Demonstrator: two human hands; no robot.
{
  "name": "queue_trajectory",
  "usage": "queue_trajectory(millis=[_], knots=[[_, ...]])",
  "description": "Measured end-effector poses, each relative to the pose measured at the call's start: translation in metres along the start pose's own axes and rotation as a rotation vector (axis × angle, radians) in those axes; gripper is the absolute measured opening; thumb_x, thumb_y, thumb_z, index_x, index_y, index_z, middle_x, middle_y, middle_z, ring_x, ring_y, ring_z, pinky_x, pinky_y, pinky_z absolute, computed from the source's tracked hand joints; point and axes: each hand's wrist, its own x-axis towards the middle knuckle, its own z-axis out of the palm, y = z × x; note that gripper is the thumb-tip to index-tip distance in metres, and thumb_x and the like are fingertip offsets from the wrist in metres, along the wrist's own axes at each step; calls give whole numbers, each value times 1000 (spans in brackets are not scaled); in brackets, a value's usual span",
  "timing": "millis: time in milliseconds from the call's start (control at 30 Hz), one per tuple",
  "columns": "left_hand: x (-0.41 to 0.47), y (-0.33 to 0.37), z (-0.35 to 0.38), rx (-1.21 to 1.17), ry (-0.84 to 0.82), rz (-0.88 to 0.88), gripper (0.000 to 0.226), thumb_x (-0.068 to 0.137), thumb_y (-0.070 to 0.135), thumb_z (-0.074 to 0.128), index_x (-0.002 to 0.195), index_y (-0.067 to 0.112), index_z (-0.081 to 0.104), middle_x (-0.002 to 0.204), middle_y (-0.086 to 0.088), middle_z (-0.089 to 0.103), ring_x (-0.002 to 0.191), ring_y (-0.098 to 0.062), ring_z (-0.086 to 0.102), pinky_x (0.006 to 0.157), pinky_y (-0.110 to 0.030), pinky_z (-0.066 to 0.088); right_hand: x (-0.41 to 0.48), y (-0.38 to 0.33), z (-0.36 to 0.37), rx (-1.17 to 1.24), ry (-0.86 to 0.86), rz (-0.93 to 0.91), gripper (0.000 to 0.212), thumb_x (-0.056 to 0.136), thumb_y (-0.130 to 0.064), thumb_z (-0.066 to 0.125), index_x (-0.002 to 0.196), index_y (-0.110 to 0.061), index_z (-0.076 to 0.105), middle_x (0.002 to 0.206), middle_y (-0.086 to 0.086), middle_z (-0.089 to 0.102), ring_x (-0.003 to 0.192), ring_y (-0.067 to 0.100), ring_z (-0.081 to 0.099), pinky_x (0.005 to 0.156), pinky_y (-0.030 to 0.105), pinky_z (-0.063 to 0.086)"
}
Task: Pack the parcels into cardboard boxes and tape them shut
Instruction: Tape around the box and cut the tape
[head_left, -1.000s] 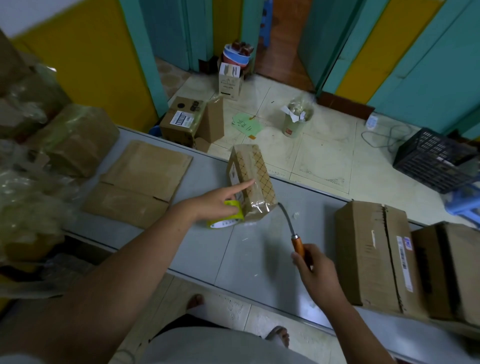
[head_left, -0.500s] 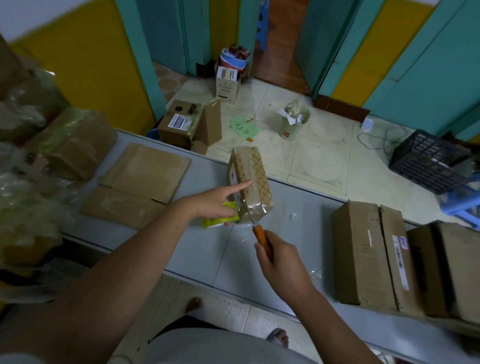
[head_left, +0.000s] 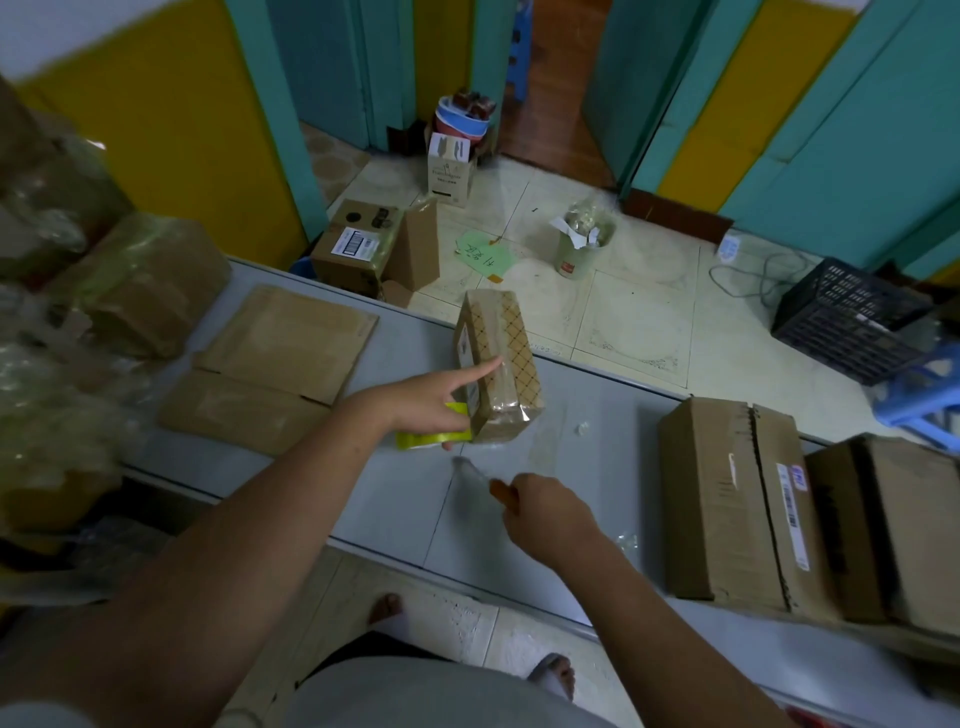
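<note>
While, in the head view, my left hand (head_left: 415, 410) steadies the wrapped box (head_left: 506, 358) on the tabletop (head_left: 597, 441), index finger (head_left: 483, 366) straight on it, other fingers gripping the yellow tape roll (head_left: 423, 441), my right hand (head_left: 545, 512) clasps the orange-handled knife (head_left: 500, 488) nearby; I would sever any tape close to the box, blade kept away from the left fingers.

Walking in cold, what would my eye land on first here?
In the middle of the grey table stands a clear-wrapped patterned brown parcel; the left hand lays a forefinger on it while gripping a yellow roll of tape. Nearer, the right hand holds an orange-handled knife, its blade blurred. Two big brown cardboard boxes sit at its right end.
</note>
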Motion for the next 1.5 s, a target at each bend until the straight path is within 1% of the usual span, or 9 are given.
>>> queue_trajectory(millis=[300,467,600,733,933,1067,1200,1300,1500], knots=[[-4,5,-5,102,15,7,96,97,18,69,159,62,10,175,6,10,102,-16,67,78,-28,62,-7,63,37,-191,34,-17,38,93,-55,63,116,-25,69,118,3,59,117,27,56,92,36,42],[-3,1,-6,133,21,30,97,97,21,71,160,61,8,174,6,18,95,-9,63,74,-24,60,10,38,-21,269,454,-238,25,93,-34,72,117,-26,71,112,-4,62,106,17,60,91,36,51],[0,-13,-6,272,73,50,106,97,15,70,153,72,-1,170,-1,31,91,-13,72,79,-36,65,41,1,-62,232,594,-409,22,95,-25,67,117,-21,71,109,-4,64,103,18,56,86,40,48],[-2,-35,5,633,259,23,108,101,31,66,147,70,-24,102,-9,67,76,-19,65,65,-37,55,56,-7,-53,132,501,-377,27,96,-30,66,122,-25,67,118,-6,60,108,18,52,87,41,44],[-7,-108,22,603,425,-85,126,93,31,80,150,64,-27,84,-1,68,69,-12,64,62,-36,58,53,1,-50,159,505,-382,30,100,-27,60,129,-28,63,125,-8,57,112,13,50,91,37,43],[-9,-110,26,408,490,-88,112,87,42,84,162,55,2,136,-8,61,124,-28,58,104,-48,51,52,4,-53,195,481,-392,33,100,-21,58,132,-27,62,124,-8,59,110,13,50,92,38,42],[-2,-87,30,334,802,23,37,97,28,73,132,18,66,125,-2,61,106,-21,65,96,-42,56,52,7,-52,370,488,-419,36,100,-10,57,134,-22,63,116,-10,59,106,11,54,93,29,48],[4,-48,50,-7,805,89,27,101,12,64,128,11,71,118,-1,72,104,-12,71,93,-27,57,47,7,-48,492,484,-427,40,100,-2,56,136,-18,62,122,-5,63,112,6,57,100,14,43],[7,-14,80,-272,721,145,44,103,3,59,146,17,59,132,16,65,119,13,61,99,-6,44,47,7,-41,774,563,-384,48,91,16,53,125,-15,65,121,0,61,117,0,59,108,21,49]])
